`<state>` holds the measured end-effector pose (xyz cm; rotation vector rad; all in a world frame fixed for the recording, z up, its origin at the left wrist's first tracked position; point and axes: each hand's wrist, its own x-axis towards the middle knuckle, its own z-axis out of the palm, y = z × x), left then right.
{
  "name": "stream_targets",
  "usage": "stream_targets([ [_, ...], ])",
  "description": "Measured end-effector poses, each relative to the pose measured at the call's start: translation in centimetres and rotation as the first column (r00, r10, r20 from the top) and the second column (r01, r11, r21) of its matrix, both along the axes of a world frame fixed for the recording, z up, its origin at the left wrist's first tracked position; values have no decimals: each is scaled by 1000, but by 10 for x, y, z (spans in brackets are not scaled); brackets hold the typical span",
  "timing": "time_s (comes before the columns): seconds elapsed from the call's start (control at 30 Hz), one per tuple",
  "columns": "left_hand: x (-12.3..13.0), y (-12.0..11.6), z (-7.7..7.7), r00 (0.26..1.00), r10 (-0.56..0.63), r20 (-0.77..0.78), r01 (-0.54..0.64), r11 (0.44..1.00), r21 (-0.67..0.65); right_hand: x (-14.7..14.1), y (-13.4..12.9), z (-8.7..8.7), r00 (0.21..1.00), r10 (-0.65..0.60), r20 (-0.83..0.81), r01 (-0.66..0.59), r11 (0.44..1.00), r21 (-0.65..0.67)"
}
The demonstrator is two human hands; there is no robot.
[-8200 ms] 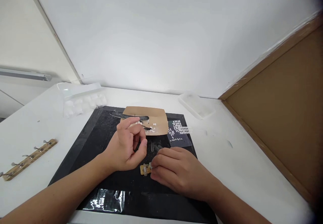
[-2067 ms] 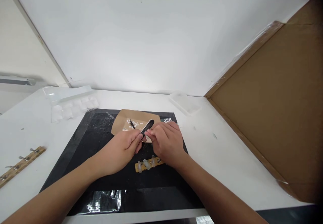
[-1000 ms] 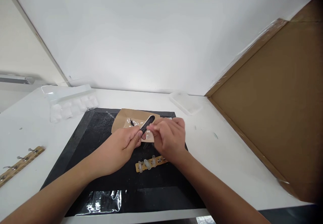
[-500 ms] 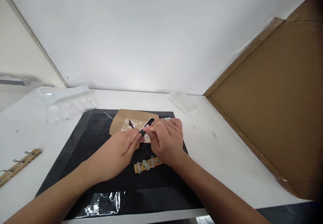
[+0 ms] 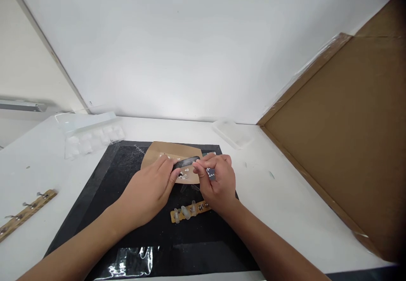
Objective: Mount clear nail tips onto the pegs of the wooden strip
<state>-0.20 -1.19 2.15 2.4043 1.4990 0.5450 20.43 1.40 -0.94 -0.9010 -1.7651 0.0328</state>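
Note:
Between my two hands is a dark nail file (image 5: 186, 162) with a rounded end, above a brown paper sheet (image 5: 152, 156) strewn with small white pieces. My left hand (image 5: 152, 188) grips the file's left end between thumb and fingers. At the file's right end, my right hand (image 5: 218, 179) is pinched; what it holds at its fingertips is too small to make out. Just below the hands, a wooden strip (image 5: 173, 216) with several metal fittings lies on the black mat (image 5: 133, 226); clear, tip-shaped pieces stand on its left part.
A second wooden strip (image 5: 33, 208) with metal clips lies at the far left. Behind it is a clear plastic tray (image 5: 91, 139) of white pieces. A shallow translucent tray (image 5: 233, 133) sits at the back. Brown cardboard (image 5: 342, 133) stands along the right side.
The file has turned from steeply slanted to nearly level, showing its dark face. My right hand has shifted slightly right and down, to the file's right end. The view has tilted slightly.

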Motion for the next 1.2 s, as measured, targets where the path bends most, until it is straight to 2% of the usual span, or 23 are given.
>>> stream_targets([
  [0.1,1,1,-4,996,12,89,-15,1000,27,0,1,-1,999,-30,29,30,1000,-8],
  [0.23,4,1,0,958,-20,286,15,1000,20,2,3,0,992,-110,65,111,994,-3],
  [0.4,9,-1,5,885,35,464,51,984,-172,1,4,-2,987,-141,73,138,990,43],
  [0.47,11,-3,5,862,47,505,55,981,-186,-2,3,-4,988,-121,96,114,991,75],
  [0.57,12,-4,2,841,52,539,45,985,-165,-7,2,-5,985,-92,143,75,989,124],
  [0.7,12,-5,-1,812,72,579,30,986,-165,-9,3,-4,982,-147,114,130,981,146],
  [0.83,13,-6,0,810,68,583,35,986,-163,-7,3,-2,981,-104,161,80,986,148],
  [0.93,13,-4,1,801,76,593,19,988,-152,-6,4,0,979,-152,136,129,978,162],
  [1.07,13,-5,2,810,81,581,21,986,-167,-3,5,1,978,-101,181,74,986,151],
  [1.2,13,-6,2,816,51,576,26,992,-125,-2,4,3,980,-142,136,123,982,143],
])
